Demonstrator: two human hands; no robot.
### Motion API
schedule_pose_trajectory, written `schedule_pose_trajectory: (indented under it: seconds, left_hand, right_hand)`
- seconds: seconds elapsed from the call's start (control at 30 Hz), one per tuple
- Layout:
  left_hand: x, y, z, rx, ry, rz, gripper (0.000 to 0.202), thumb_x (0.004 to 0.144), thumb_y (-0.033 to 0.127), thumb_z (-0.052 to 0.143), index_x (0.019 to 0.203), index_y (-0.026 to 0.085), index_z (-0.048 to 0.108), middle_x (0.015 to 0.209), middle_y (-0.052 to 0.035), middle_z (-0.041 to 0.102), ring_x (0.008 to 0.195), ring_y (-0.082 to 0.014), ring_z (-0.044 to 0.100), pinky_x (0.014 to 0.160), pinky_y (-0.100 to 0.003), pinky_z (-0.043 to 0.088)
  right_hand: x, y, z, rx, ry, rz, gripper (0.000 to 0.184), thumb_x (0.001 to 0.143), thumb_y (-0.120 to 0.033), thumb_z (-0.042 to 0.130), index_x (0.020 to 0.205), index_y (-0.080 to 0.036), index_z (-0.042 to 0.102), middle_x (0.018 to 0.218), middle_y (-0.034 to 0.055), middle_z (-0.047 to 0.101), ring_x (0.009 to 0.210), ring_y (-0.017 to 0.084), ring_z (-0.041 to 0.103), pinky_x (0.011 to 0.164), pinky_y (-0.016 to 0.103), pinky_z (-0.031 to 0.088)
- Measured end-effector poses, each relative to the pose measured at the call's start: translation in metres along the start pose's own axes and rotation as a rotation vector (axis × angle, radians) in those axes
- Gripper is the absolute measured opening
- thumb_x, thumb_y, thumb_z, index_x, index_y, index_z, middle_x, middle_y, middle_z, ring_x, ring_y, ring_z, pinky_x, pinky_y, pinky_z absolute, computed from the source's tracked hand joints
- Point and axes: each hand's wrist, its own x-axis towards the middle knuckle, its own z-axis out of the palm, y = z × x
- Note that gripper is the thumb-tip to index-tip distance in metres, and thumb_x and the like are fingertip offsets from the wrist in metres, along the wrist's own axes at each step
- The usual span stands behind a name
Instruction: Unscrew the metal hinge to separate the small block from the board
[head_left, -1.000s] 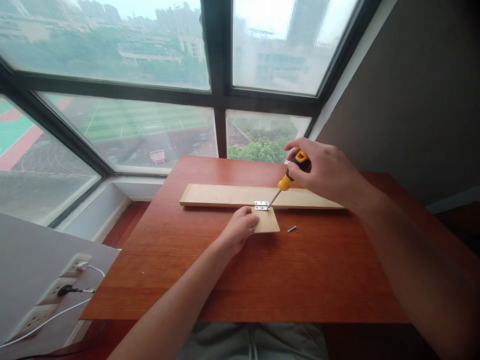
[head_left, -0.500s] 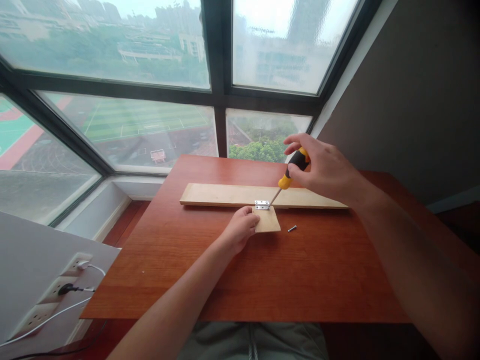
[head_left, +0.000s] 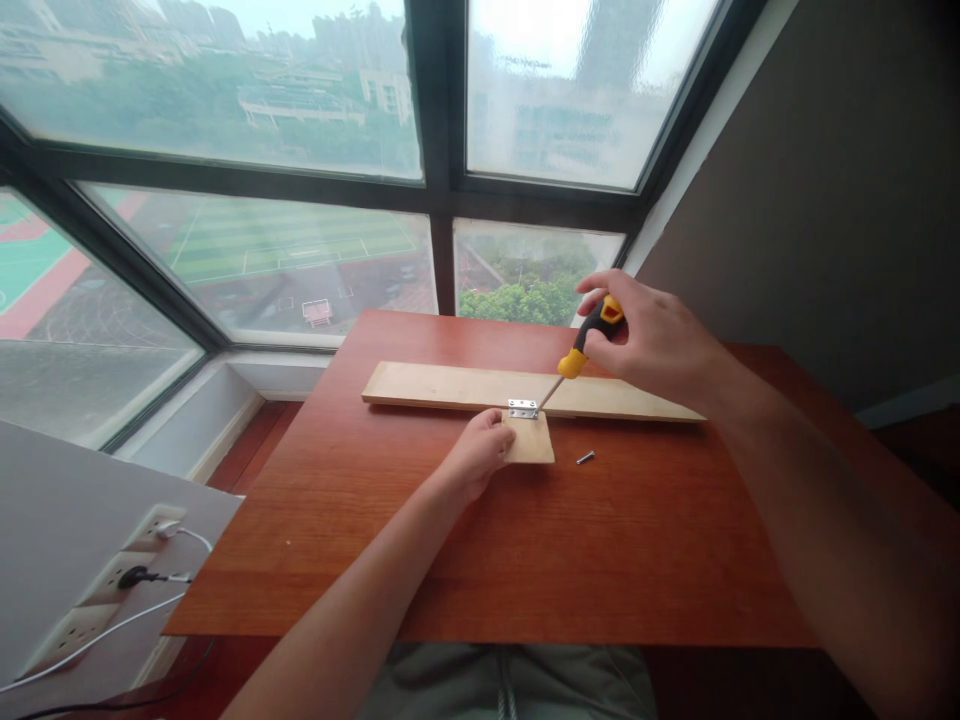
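My left hand [head_left: 480, 452] grips the left edge of a small square wooden board [head_left: 531, 442], thumb on top. A silver hinge [head_left: 523, 409] lies across this board's far edge and the near edge of a long pale plank [head_left: 435, 385]. In my right hand [head_left: 649, 330] is a screwdriver [head_left: 592, 335] with a yellow and black handle, held at a slant. Its tip meets the right end of the hinge; whether a screw sits under it is too small to tell. A loose screw [head_left: 585, 457] rests on the table right of the small board.
The reddish-brown wooden table [head_left: 322, 570] carries all of this. Large windows with dark frames [head_left: 442, 190] rise behind its far edge. Wall sockets [head_left: 120, 580] with plugs and cables are at the lower left, and a grey wall [head_left: 825, 220] stands at the right.
The screwdriver handle has turned in my right hand and leans slightly more to the right. The small board and my left hand have shifted a little to the left.
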Motion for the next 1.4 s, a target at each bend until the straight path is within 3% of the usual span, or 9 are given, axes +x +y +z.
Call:
schedule_pose_trajectory:
  seconds: [0.2, 0.4, 0.47, 0.63, 0.83, 1.03, 1.17, 1.27, 1.4]
  left_hand:
    - [0.0013, 0.0022, -0.0039, 0.023, 0.021, 0.028, 0.029, 0.064, 0.007, 0.063, 0.091, 0.016, 0.059, 0.088, -0.0052, 0.067, 0.075, -0.0144, 0.065, 0.064, -0.022, 0.050]
    - [0.0022, 0.0012, -0.0050, 0.048, 0.018, 0.016, 0.032, 0.065, 0.007, 0.065, 0.095, 0.016, 0.059, 0.093, -0.0066, 0.069, 0.079, -0.0163, 0.067, 0.066, -0.023, 0.052]
    - [0.0023, 0.0016, -0.0047, 0.042, 0.020, 0.018, 0.032, 0.065, 0.007, 0.065, 0.095, 0.016, 0.059, 0.092, -0.0068, 0.069, 0.080, -0.0166, 0.068, 0.066, -0.023, 0.052]
    - [0.0018, 0.0039, -0.0040, 0.007, 0.011, 0.019, 0.029, 0.064, 0.006, 0.066, 0.092, 0.014, 0.064, 0.092, -0.0081, 0.070, 0.078, -0.0155, 0.067, 0.066, -0.022, 0.053]
    - [0.0024, 0.0027, -0.0048, -0.001, -0.040, 0.010, 0.026, 0.066, 0.007, 0.065, 0.091, 0.011, 0.069, 0.088, -0.0083, 0.070, 0.073, -0.0142, 0.066, 0.064, -0.021, 0.052]
    - [0.0011, 0.0043, -0.0034, 0.003, -0.013, 0.006, 0.027, 0.066, 0.004, 0.063, 0.091, 0.012, 0.066, 0.088, -0.0072, 0.070, 0.074, -0.0138, 0.066, 0.064, -0.021, 0.052]
    - [0.0004, 0.0044, -0.0030, 0.000, 0.009, 0.005, 0.026, 0.066, 0.004, 0.065, 0.090, 0.013, 0.065, 0.088, -0.0072, 0.069, 0.073, -0.0136, 0.065, 0.062, -0.020, 0.051]
    - [0.0004, 0.0039, -0.0034, -0.008, 0.011, 0.004, 0.025, 0.066, 0.004, 0.065, 0.090, 0.013, 0.064, 0.088, -0.0075, 0.070, 0.073, -0.0136, 0.065, 0.063, -0.021, 0.052]
    - [0.0009, 0.0038, -0.0046, -0.018, 0.001, 0.005, 0.028, 0.066, 0.004, 0.065, 0.092, 0.013, 0.066, 0.092, -0.0083, 0.070, 0.075, -0.0142, 0.066, 0.065, -0.022, 0.053]
  right_hand:
    - [-0.0014, 0.0041, 0.0006, -0.040, 0.002, 0.057, 0.032, 0.087, -0.047, 0.056, 0.109, -0.025, 0.063, 0.084, 0.0051, 0.070, 0.071, 0.023, 0.063, 0.063, 0.035, 0.044]
    - [-0.0022, 0.0045, -0.0002, 0.024, -0.004, 0.051, 0.039, 0.079, -0.029, 0.060, 0.118, -0.025, 0.059, 0.100, 0.0059, 0.072, 0.078, 0.022, 0.065, 0.070, 0.035, 0.048]
    - [-0.0020, 0.0042, 0.0000, 0.031, -0.003, 0.042, 0.037, 0.080, -0.032, 0.061, 0.116, -0.024, 0.060, 0.103, 0.0068, 0.072, 0.078, 0.023, 0.065, 0.069, 0.035, 0.048]
    - [0.0006, 0.0039, 0.0020, -0.046, 0.033, 0.039, 0.027, 0.087, -0.044, 0.056, 0.103, -0.025, 0.065, 0.082, 0.0054, 0.071, 0.071, 0.023, 0.064, 0.062, 0.035, 0.045]
    - [0.0008, 0.0063, 0.0027, 0.058, 0.006, -0.003, 0.036, 0.078, -0.028, 0.060, 0.115, -0.024, 0.060, 0.108, 0.0073, 0.071, 0.088, 0.024, 0.065, 0.073, 0.035, 0.050]
    - [0.0022, 0.0067, 0.0020, -0.068, 0.026, 0.064, 0.027, 0.086, -0.041, 0.055, 0.105, -0.024, 0.065, 0.084, 0.0053, 0.071, 0.073, 0.024, 0.064, 0.068, 0.038, 0.048]
    - [0.0002, 0.0088, 0.0019, 0.033, 0.023, 0.006, 0.035, 0.078, -0.026, 0.058, 0.113, -0.024, 0.062, 0.104, 0.0064, 0.071, 0.088, 0.025, 0.065, 0.074, 0.037, 0.051]
    - [-0.0004, 0.0102, 0.0030, 0.079, 0.012, -0.006, 0.038, 0.078, -0.028, 0.059, 0.116, -0.023, 0.060, 0.112, 0.0083, 0.068, 0.092, 0.025, 0.065, 0.075, 0.038, 0.052]
    - [0.0025, 0.0098, 0.0044, -0.048, 0.065, 0.040, 0.028, 0.086, -0.045, 0.056, 0.103, -0.024, 0.066, 0.088, 0.0071, 0.071, 0.075, 0.025, 0.064, 0.067, 0.038, 0.048]
